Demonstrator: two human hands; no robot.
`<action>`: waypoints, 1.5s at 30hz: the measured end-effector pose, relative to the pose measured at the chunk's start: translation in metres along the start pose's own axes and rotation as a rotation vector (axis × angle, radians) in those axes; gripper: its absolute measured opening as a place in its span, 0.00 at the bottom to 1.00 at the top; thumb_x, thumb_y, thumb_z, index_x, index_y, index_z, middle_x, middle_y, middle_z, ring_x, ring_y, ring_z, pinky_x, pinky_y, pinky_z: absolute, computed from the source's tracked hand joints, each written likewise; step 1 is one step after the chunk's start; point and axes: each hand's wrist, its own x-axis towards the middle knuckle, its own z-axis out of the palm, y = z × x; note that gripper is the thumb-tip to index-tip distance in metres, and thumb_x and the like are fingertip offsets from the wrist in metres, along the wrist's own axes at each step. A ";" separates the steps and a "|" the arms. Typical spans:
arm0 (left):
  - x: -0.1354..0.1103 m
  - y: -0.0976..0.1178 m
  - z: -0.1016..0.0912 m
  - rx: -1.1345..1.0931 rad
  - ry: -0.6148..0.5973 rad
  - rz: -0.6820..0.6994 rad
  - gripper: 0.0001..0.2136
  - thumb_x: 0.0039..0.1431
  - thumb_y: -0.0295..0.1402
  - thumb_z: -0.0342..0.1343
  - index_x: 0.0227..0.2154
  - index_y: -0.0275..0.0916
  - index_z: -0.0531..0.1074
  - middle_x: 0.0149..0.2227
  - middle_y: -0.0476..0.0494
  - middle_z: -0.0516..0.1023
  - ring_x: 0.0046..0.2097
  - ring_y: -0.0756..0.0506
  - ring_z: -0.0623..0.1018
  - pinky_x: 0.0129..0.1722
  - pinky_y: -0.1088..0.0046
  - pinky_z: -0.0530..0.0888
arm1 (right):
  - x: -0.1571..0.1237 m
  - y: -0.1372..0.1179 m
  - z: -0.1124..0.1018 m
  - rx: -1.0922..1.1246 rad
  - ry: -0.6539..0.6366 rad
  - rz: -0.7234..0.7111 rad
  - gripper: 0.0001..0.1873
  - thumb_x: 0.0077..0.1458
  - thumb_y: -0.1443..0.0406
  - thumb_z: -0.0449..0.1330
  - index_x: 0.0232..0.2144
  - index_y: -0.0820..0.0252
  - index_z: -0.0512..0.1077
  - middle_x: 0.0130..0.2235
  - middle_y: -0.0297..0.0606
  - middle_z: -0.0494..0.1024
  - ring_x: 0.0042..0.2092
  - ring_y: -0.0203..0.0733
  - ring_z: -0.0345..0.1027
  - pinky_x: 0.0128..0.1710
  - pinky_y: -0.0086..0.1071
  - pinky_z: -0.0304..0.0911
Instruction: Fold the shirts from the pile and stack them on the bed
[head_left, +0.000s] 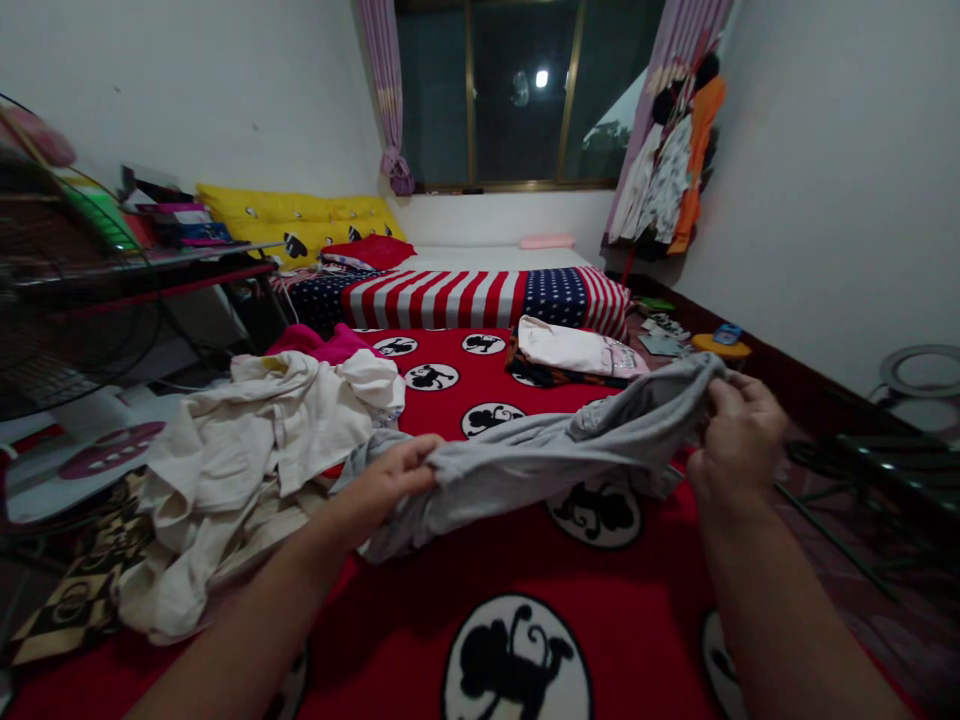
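One big red blanket with monkey rings fills most of what I see from here. On its left side lies a messy heap of cream clothes, not folded. The grey shirt hangs stretched just above the blanket, all bunched up. Further back sits a small folded stack, so I think a little is done and most is left. The left hand grips one end of the shirt, and the right hand pinches the other.

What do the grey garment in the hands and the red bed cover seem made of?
The grey garment: likely thin knit jersey, matte; it bunches softly between left hand and right hand. The red cover: perhaps printed fleece, matte, no sheen; uncertain.
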 end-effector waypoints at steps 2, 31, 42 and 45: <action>-0.001 0.007 -0.017 -0.365 0.151 -0.029 0.14 0.49 0.35 0.58 0.38 0.35 0.72 0.31 0.45 0.77 0.30 0.47 0.75 0.27 0.77 0.70 | -0.005 -0.005 0.001 -0.139 -0.013 -0.073 0.10 0.42 0.64 0.61 0.31 0.60 0.72 0.29 0.30 0.72 0.28 0.31 0.65 0.25 0.24 0.63; -0.034 0.055 -0.013 0.059 0.654 0.185 0.10 0.39 0.33 0.69 0.29 0.40 0.81 0.29 0.49 0.82 0.38 0.41 0.80 0.33 0.75 0.77 | -0.038 0.018 -0.003 -1.606 -1.150 -0.069 0.15 0.46 0.70 0.55 0.37 0.60 0.76 0.40 0.49 0.78 0.44 0.55 0.72 0.41 0.42 0.63; -0.027 0.066 0.006 -0.529 0.716 0.133 0.22 0.48 0.34 0.65 0.49 0.44 0.74 0.41 0.49 0.81 0.43 0.44 0.80 0.39 0.76 0.78 | -0.119 -0.024 0.057 -0.260 -1.100 0.061 0.26 0.54 0.62 0.59 0.56 0.53 0.65 0.59 0.44 0.67 0.54 0.46 0.66 0.47 0.38 0.65; -0.024 0.056 0.019 -0.535 0.595 0.170 0.29 0.52 0.37 0.62 0.58 0.45 0.65 0.49 0.45 0.78 0.51 0.42 0.77 0.47 0.71 0.76 | -0.133 -0.042 0.054 -0.295 -1.172 0.085 0.20 0.57 0.57 0.58 0.49 0.58 0.70 0.48 0.44 0.75 0.50 0.46 0.69 0.49 0.40 0.64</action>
